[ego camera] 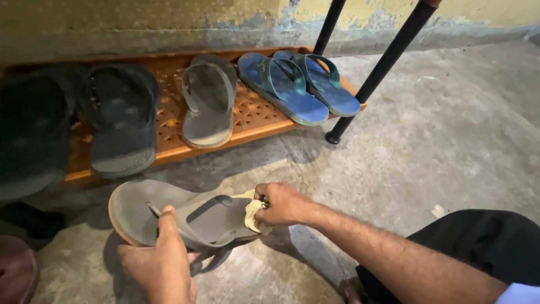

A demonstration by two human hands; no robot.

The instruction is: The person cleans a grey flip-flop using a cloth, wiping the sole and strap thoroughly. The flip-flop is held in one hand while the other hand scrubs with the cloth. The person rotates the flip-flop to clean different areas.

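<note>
A grey flip-flop sandal (169, 211) with an orange-brown sole edge is held just above the concrete floor. My left hand (160, 262) grips it from below near the strap, thumb on the footbed. At the sandal's heel end, my right hand (284, 202) presses a small yellowish cloth (251, 215) against the footbed. The matching grey sandal (209, 101) lies on the orange shoe rack (256, 115) behind.
The rack also holds a pair of blue flip-flops (298, 84) and dark slide sandals (121, 118) at the left. Two black metal legs (371, 79) stand at the rack's right end. My dark trouser knee (478, 242) is at lower right. A brownish round object (17, 270) sits at lower left.
</note>
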